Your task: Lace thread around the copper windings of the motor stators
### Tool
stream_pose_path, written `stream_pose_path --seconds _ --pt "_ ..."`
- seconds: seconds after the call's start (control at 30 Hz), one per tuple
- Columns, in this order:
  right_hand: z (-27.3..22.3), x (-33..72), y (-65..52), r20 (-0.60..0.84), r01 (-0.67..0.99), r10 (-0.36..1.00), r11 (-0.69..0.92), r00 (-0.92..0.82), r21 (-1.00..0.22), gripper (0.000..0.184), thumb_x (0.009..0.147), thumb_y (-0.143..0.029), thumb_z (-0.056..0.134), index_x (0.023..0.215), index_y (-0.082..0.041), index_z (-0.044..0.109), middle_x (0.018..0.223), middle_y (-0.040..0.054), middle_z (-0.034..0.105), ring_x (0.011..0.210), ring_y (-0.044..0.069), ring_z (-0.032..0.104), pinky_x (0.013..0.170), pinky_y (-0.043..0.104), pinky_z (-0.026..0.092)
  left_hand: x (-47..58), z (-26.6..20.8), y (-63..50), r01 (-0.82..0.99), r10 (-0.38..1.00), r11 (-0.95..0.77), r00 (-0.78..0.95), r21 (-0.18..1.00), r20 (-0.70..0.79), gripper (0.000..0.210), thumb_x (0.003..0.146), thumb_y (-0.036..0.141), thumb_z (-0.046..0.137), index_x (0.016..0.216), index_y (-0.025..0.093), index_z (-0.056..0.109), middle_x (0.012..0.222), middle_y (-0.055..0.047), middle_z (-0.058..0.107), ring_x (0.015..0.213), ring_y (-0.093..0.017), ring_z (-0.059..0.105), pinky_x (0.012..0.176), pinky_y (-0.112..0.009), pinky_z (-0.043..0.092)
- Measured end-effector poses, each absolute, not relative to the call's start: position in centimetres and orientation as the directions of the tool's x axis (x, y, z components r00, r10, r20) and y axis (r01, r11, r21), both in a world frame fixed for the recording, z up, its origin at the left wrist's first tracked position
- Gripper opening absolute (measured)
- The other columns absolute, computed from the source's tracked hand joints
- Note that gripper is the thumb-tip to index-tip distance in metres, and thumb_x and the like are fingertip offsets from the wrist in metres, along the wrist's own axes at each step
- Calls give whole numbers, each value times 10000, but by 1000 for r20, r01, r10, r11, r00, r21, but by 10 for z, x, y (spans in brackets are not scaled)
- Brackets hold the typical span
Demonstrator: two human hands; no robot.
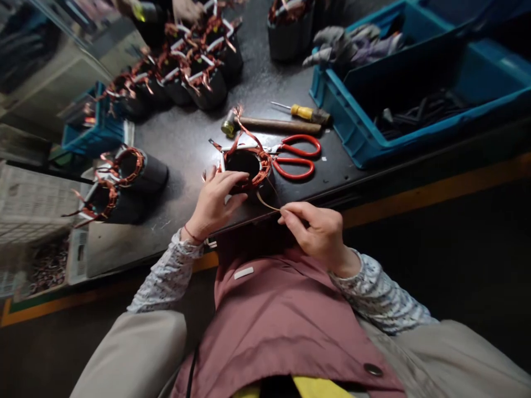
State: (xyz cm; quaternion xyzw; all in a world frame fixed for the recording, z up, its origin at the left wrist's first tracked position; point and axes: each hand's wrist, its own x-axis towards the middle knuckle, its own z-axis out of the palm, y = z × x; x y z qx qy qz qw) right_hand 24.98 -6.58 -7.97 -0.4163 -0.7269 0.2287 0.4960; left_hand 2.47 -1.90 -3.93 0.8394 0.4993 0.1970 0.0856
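Observation:
A motor stator [265,166] with copper windings round its open top stands at the table's front edge. My left hand [219,198] rests against its near left side, fingers apart. To the right of the stator, my right hand [313,229] pinches a thin pale cord [267,203] between thumb and fingers. The cord runs from the winding to the fingertips. Just behind the stator lie scissors [296,157] with red handles, their blades partly hidden by a raised bundle of copper leads [251,134].
A wooden-handled hammer [277,125] and a yellow screwdriver [302,112] lie farther back. Blue bins [365,135] stand at right, with grey gloves [352,44] on one. More stators [205,88] crowd the back left; two stators [147,171] lie at left. Another person's hand [188,10] shows at the top.

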Motion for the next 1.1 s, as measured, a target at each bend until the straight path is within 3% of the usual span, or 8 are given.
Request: stream_pose_path --seconds 0.17,0.5,0.7,1.1 --pt "-79 251 -68 501 287 855 518 -134 -806 88 907 -182 581 864 -191 658 627 -25 702 526 96 643 565 190 490 25 -31 -11 807 905 -422 349 412 244 234 905 212 468 1082 213 621 1035 -28 728 971 -178 660 1149 -483 300" --pt "-102 241 -56 406 326 914 384 -1 -864 125 911 -236 558 821 -201 638 595 -13 696 521 123 659 553 218 505 28 -32 -6 808 908 -418 361 416 213 263 902 185 427 1056 220 637 1031 -4 732 970 -158 669 1187 -465 245" --pt "-96 241 -66 347 188 928 320 137 -929 86 911 -255 574 869 -201 626 632 -10 702 531 126 663 552 225 524 27 -25 -5 798 902 -432 371 421 221 259 903 183 434 1050 220 643 1050 -12 731 978 -159 667 1188 -455 252" --pt "-116 222 -53 448 338 892 403 65 -851 130 916 -232 537 826 -200 625 624 5 699 534 121 653 564 222 496 25 -26 -1 800 889 -457 402 388 219 305 898 173 421 1102 223 642 1112 -22 718 1033 -170 657 1187 -469 261"
